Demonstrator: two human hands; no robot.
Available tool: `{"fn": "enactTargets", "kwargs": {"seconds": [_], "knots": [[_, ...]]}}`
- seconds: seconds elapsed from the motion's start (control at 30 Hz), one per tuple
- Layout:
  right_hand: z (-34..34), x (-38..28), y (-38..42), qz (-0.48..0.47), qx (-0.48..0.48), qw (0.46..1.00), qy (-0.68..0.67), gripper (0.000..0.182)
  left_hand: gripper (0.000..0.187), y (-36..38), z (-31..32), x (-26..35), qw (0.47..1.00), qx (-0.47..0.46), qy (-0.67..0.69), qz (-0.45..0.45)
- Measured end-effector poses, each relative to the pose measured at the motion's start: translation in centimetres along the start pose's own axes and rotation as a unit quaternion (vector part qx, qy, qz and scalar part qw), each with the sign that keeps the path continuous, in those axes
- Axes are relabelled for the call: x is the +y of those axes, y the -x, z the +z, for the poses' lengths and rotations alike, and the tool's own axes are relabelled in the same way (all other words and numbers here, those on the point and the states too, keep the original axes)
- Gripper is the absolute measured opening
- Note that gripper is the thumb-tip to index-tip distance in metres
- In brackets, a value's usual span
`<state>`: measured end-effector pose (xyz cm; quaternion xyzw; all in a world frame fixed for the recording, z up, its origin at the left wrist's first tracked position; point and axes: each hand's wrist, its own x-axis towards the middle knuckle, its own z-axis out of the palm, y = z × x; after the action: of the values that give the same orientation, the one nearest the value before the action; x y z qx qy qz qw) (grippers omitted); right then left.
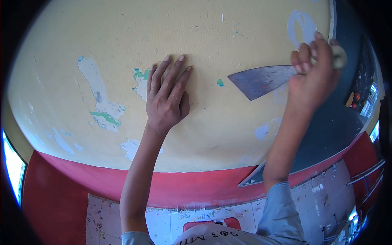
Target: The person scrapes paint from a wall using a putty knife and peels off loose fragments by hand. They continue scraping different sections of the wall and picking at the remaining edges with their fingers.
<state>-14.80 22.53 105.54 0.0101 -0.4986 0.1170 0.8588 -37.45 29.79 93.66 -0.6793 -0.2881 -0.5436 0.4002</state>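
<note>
My left hand (166,96) lies against the cream-painted wall (212,130), fingers stretched out and pointing up, over part of a bare patch with green edges. In my right hand (314,69) is a paint scraper (261,81), its fingers wrapped round the pale handle (339,57). The wide metal blade points left, its edge close to a small green chip mark (220,82) on the wall. A long peeled patch (96,87) of white and green shows left of my left hand. Above the scraper is a pale oval patch (292,28).
A dark board (326,126) with a light frame adjoins the wall at the right. Below the cream paint runs a red band (183,185). Flakes litter the tiled floor (159,224), and a red seat (232,222) shows beneath me. A bright window (12,167) stands far left.
</note>
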Motion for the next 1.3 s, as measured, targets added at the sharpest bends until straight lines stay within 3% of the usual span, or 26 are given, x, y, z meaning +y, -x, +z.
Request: {"fn": "enactTargets", "kwargs": {"seconds": [0.13, 0.57, 0.73, 0.87, 0.97, 1.1, 1.3], "knots": [[0.9, 2.5, 1.6, 0.062, -0.029, 0.998, 0.007, 0.026, 0.048, 0.1, 0.0, -0.2, 1.000, -0.004, -0.008, 0.006], [-0.3, 0.8, 1.1, 0.008, -0.013, 1.000, -0.020, 0.025, 0.052, 0.4, 0.0, -0.1, 1.000, -0.018, -0.024, -0.007], [0.1, -0.5, 0.2, -0.018, -0.019, 0.999, 0.035, 0.018, 0.051, 0.4, 0.2, -0.2, 1.000, -0.008, -0.018, 0.001], [2.0, 0.4, 1.1, 0.041, -0.012, 0.996, 0.080, 0.016, 0.048, 0.3, 0.0, 0.1, 1.000, -0.001, -0.011, 0.000], [0.5, -1.3, -0.3, 0.021, -0.051, 0.999, -0.003, 0.016, 0.048, 0.2, 0.1, 0.0, 1.000, 0.002, -0.007, 0.002], [2.3, 1.4, 2.1, 0.063, -0.082, 0.991, 0.085, 0.015, 0.049, 0.3, 0.0, 0.1, 1.000, 0.002, -0.004, 0.000], [2.0, 0.6, 0.9, 0.006, -0.059, 0.995, 0.075, 0.015, 0.050, 0.4, 0.0, 0.0, 1.000, -0.010, -0.004, -0.010]]}}
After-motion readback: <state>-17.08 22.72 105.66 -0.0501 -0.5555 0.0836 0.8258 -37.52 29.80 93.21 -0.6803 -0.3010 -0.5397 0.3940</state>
